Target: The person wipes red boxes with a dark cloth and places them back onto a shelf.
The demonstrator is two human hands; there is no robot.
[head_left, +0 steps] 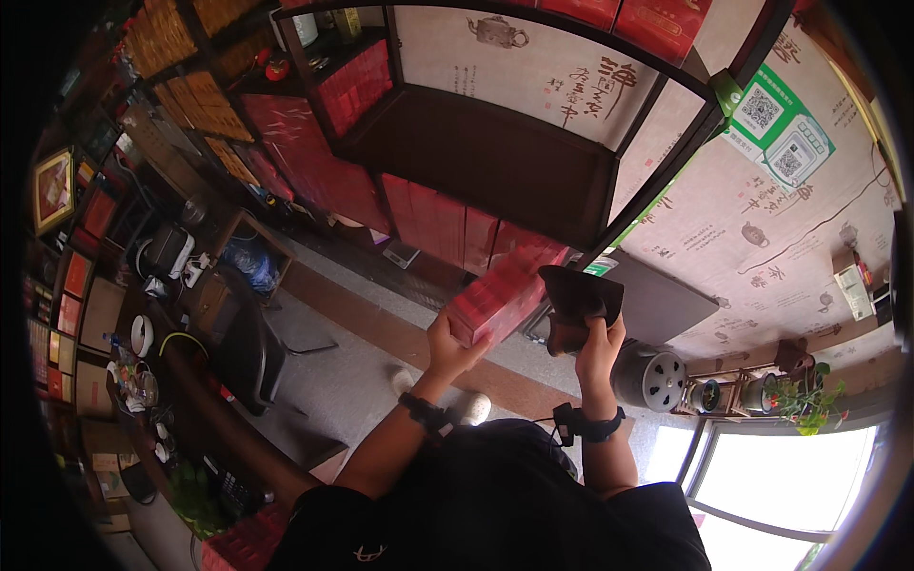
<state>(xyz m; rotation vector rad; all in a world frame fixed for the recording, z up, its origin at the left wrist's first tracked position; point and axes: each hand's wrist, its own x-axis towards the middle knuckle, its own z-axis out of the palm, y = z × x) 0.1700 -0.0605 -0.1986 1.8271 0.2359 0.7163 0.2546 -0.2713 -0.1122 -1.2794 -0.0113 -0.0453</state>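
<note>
As the left hand (453, 346) clasps a red box (505, 297), the right hand (598, 350) pinches dark cloth (583, 291)!
Just beyond them: the dark shelf (495, 157).

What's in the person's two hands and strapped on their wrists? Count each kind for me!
Red box-shaped pack, in the left hand: 1
Dark thing, maybe cloth, in the right hand: 1
Black wristbands: 2
Total: 4
</note>
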